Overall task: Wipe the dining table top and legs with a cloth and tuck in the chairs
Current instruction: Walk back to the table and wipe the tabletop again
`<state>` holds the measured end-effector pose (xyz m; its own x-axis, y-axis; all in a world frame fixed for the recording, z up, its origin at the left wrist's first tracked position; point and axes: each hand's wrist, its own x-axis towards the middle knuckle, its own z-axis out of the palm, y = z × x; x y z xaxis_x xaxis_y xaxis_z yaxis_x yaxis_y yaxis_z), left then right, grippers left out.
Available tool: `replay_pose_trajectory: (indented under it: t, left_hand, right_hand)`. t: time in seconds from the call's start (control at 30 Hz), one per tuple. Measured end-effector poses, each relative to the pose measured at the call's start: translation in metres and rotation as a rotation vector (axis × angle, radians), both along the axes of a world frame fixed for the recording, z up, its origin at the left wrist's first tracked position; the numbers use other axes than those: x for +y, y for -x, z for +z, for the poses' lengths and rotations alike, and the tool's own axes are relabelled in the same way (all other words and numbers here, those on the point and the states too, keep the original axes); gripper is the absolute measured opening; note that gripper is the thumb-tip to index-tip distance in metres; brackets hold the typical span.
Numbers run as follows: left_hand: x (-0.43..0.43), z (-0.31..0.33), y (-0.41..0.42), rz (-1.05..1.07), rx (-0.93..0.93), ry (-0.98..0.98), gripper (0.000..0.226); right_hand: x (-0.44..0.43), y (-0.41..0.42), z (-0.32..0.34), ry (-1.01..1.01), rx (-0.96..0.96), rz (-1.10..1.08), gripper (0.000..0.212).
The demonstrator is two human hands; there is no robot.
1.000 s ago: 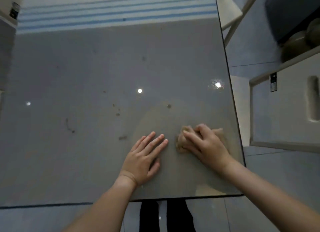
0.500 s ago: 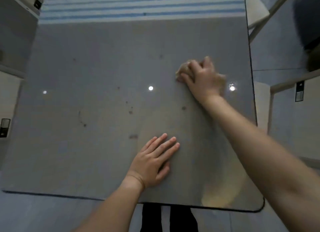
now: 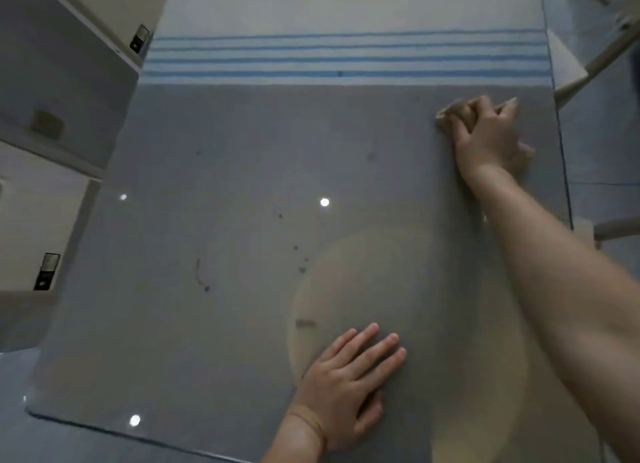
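Note:
A grey glass dining table top [image 3: 242,158] fills the view, with small dark spots and smears near its middle. My right hand [image 3: 485,139] grips a bunched tan cloth [image 3: 445,111] and presses it on the glass far out near the right edge. Only the cloth's left tip shows past my fingers. My left hand [image 3: 349,383] lies flat on the near part of the table with its fingers straight.
A white mat with blue stripes [image 3: 346,57] lies across the far end of the table. Pale chairs stand at the left side [image 3: 69,82] and at the far right [image 3: 588,57]. The table's right edge [image 3: 562,151] runs close beside my right hand.
My right hand has slid the cloth from beside my left hand away along the right side toward the striped mat. My left hand has stayed flat in place.

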<state>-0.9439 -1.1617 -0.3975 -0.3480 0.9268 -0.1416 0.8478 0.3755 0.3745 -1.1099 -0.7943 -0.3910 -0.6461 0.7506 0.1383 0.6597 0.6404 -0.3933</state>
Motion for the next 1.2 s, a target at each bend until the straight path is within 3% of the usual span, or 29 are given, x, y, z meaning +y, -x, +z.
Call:
replay_pose_trajectory:
  t: [0.07, 0.13, 0.23, 0.33, 0.4, 0.5, 0.57, 0.63, 0.7, 0.83, 0.97, 1.03, 1.13, 1.2]
  left_hand:
    - [0.000, 0.001, 0.001, -0.005, 0.002, 0.014, 0.078]
    - [0.000, -0.002, 0.001, 0.011, -0.014, -0.013, 0.075]
    - [0.000, 0.000, 0.000, 0.011, -0.038, -0.015, 0.072]
    - [0.001, -0.001, 0.002, -0.010, 0.005, 0.000, 0.074]
    - [0.000, 0.000, 0.001, -0.005, 0.008, -0.003, 0.073]
    - [-0.001, -0.002, 0.002, 0.005, 0.006, -0.003, 0.073]
    - [-0.002, -0.001, 0.001, -0.004, -0.006, 0.013, 0.074]
    - [-0.001, 0.000, 0.002, 0.007, -0.007, 0.012, 0.073]
    - [0.000, 0.002, 0.001, 0.017, -0.013, 0.017, 0.071]
    - [0.003, 0.007, 0.001, 0.045, -0.032, 0.007, 0.066]
    - [0.001, 0.003, 0.000, 0.039, -0.025, 0.002, 0.067]
    - [0.001, 0.003, 0.000, 0.025, -0.030, 0.017, 0.071]
    - [0.002, 0.002, 0.000, 0.045, -0.028, -0.016, 0.071]
    - [0.001, 0.001, 0.000, 0.052, -0.029, -0.022, 0.072]
  right_hand:
    - [-0.044, 0.038, -0.002, 0.033, 0.004, 0.079, 0.041]
    - [-0.109, 0.047, -0.007, 0.051, 0.053, 0.362, 0.036]
    - [-0.178, -0.011, -0.009, 0.069, 0.123, 0.809, 0.032]
    - [-0.149, -0.069, -0.006, 0.085, 0.128, 1.047, 0.039]
    - [-0.099, -0.079, -0.006, 0.034, 0.100, 0.906, 0.043]
    - [-0.030, -0.051, -0.004, -0.089, 0.049, 0.406, 0.041]
    - [-0.008, -0.012, 0.001, -0.030, -0.004, 0.094, 0.039]
    - [-0.012, 0.026, 0.003, 0.075, -0.008, -0.042, 0.043]
    - [-0.050, 0.041, -0.003, 0.077, -0.030, 0.089, 0.042]
    - [-0.157, -0.031, -0.007, 0.079, 0.104, 0.691, 0.032]
    - [-0.130, -0.134, -0.006, 0.093, 0.102, 0.920, 0.037]
    - [-0.076, -0.139, -0.008, 0.000, 0.092, 0.744, 0.039]
    - [-0.002, -0.088, -0.004, -0.103, 0.064, 0.265, 0.040]
    - [0.031, -0.035, 0.001, -0.048, 0.038, -0.016, 0.043]
